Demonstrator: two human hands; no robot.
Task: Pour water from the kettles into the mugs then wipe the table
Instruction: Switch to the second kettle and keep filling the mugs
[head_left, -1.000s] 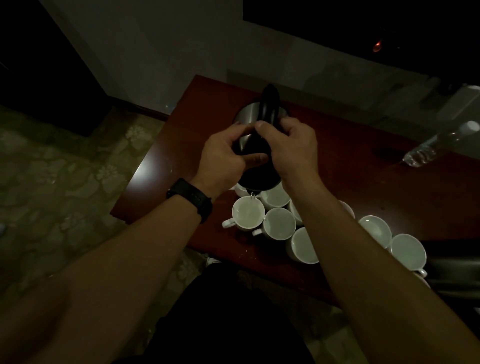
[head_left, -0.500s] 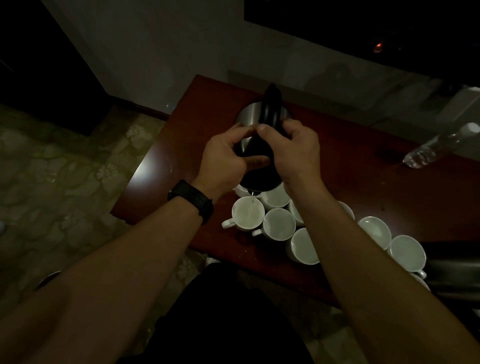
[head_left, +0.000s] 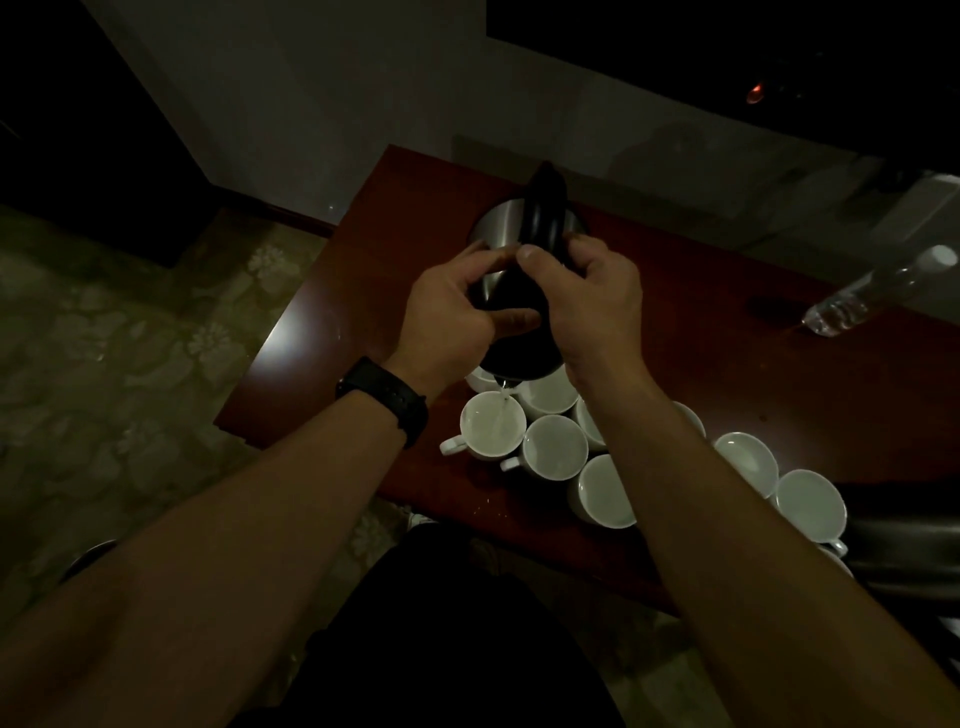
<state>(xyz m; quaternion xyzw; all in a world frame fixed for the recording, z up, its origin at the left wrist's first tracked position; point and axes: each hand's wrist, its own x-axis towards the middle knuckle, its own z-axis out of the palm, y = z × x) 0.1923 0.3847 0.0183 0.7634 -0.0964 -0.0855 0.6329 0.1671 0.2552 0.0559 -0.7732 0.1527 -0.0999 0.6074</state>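
Left hand (head_left: 448, 317), right hand (head_left: 592, 306), fingers curled round the tipped kettle (head_left: 519, 349); tilt further and that white mug (head_left: 491, 425) by the table's (head_left: 753, 374) front edge floods, imo.

Right forearm (head_left: 727, 519) partly hides some mugs (head_left: 597, 491)

Dim, murky frame throughout; a pale glare patch lies on the left edge of the red table (head_left: 727, 384); the white mugs (head_left: 555, 447) catch most light; a small orange glow (head_left: 754, 95) burns upper right; bottom corners look stretched, soft.
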